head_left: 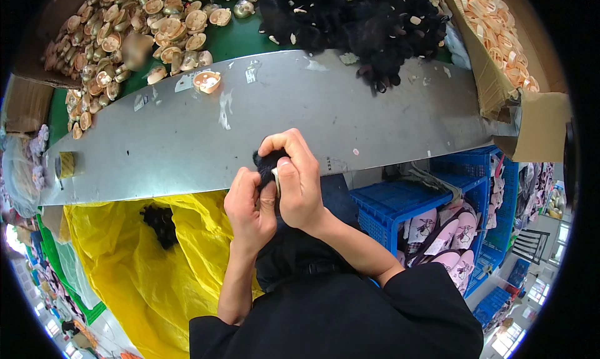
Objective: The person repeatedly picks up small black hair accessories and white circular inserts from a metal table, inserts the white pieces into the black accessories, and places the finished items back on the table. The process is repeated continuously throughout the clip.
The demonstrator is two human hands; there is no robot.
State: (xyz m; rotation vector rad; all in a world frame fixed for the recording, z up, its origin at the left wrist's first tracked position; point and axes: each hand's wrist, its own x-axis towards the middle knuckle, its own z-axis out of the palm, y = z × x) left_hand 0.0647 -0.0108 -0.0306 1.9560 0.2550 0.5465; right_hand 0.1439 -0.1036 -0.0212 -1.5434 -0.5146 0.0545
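Observation:
Close together in front of my body, at the near edge of the metal tabletop, my two hands grip a small black plush piece (267,165). My left hand (249,206) pinches its lower side between thumb and fingers. Curled over the top is my right hand (299,183), its thumb pressing near a small pale part at the plush. Most of the piece is hidden by my fingers. Beyond, a heap of black plush pieces (356,21) with pale bits among them lies at the far side.
Cream-and-gold shell-like parts (169,28) pile at far left; one cream part (207,81) sits apart. A cardboard box (478,59) holds peach plastic pieces (500,34). A yellow bag (119,265) contains black plush. Blue crates (400,196) with pink slippers (447,234) stand right. A tape roll (65,164) lies left.

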